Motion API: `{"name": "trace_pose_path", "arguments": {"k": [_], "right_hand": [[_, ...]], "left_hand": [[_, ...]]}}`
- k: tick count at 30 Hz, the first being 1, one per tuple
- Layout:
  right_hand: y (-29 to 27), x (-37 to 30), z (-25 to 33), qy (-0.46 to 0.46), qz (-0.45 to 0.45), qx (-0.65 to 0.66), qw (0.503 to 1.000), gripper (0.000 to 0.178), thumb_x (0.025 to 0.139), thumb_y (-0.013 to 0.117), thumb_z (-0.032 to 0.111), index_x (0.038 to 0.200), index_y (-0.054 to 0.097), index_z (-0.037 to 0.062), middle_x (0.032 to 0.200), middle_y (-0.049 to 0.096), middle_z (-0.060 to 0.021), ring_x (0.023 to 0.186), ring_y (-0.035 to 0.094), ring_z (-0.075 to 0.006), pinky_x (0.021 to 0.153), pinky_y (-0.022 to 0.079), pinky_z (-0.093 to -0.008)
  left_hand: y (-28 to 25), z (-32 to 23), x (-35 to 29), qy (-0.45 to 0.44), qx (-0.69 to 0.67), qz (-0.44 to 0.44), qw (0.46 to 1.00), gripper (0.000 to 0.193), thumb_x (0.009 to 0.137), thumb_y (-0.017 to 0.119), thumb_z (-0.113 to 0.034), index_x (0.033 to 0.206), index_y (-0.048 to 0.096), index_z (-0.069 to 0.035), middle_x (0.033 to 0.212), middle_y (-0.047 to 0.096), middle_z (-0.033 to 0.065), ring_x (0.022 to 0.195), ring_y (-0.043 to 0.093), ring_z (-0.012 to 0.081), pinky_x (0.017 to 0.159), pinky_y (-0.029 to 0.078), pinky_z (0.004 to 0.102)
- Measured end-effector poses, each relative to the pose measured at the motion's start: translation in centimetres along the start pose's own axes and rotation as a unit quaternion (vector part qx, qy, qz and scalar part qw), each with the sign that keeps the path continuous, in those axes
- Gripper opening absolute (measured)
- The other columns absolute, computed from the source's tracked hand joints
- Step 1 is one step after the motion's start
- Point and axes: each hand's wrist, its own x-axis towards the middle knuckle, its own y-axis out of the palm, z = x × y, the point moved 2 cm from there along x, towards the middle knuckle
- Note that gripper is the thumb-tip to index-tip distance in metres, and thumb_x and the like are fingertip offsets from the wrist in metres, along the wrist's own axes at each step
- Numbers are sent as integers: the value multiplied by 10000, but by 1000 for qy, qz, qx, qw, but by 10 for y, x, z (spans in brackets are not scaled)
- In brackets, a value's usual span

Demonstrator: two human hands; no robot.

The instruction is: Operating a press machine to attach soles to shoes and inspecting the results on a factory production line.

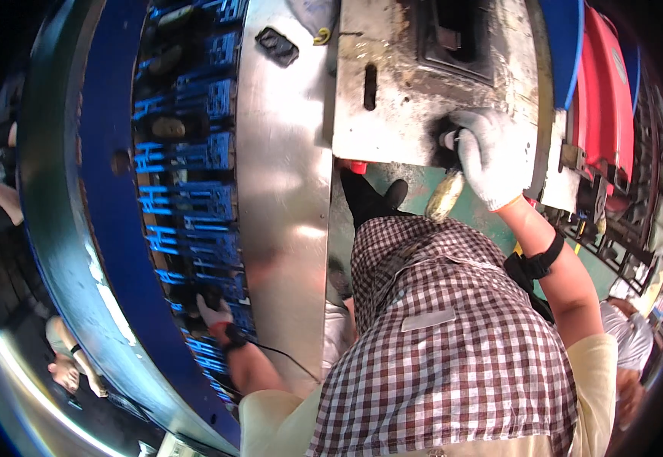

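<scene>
- The right hand (490,156), in a grubby white knitted glove with an orange cuff, has its fingers curled tight round a short tool with a dull yellowish handle (444,196); the handle hangs out below the fist, and the working end is hidden against the metal, so I cannot tell what kind of tool it is.
- That fist presses on the lower right corner of a scuffed, soot-stained steel machine plate (392,84), probably so the tool bears on the blackened patch there. The plate is flat, pitted and grey, with a narrow upright slot (369,86) and a dark square recess (453,38).
- The left hand (213,308), in a white glove with a red cuff, reaches well away to the side. Its fingers rest among the dark moulds of a curved blue rack (194,206); whether they grip anything I cannot tell.
- A black strap and thin cable (282,354) run from that wrist.
- Between the hands stands a smooth, shiny curved sheet-metal panel (286,190).
- A checked brown-and-white apron (453,343) covers the person's front above a green floor (484,213).
</scene>
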Motion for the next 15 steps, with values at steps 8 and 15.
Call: {"name": "trace_pose_path", "arguments": {"k": [8, 15], "right_hand": [[2, 12, -2, -7, -55, 173, 983, 165, 887, 622, 154, 1013, 709, 92, 998, 687, -95, 938, 650, -308, 864, 509, -451], [0, 47, 48, 122, 254, 471, 836, 961, 924, 722, 384, 1636, 189, 18, 1648, 250, -300, 1549, 256, -404, 1264, 253, -421]], "left_hand": [[222, -65, -212, -133, -338, 183, 913, 478, 1009, 654, -307, 1371, 570, -7, 1364, 634, 122, 1243, 609, 261, 1087, 505, 429], [448, -160, -315, -131, -132, 539, 822, 760, 964, 600, -518, 1544, 431, -57, 1516, 531, 142, 1410, 488, 295, 1197, 370, 465]]}}
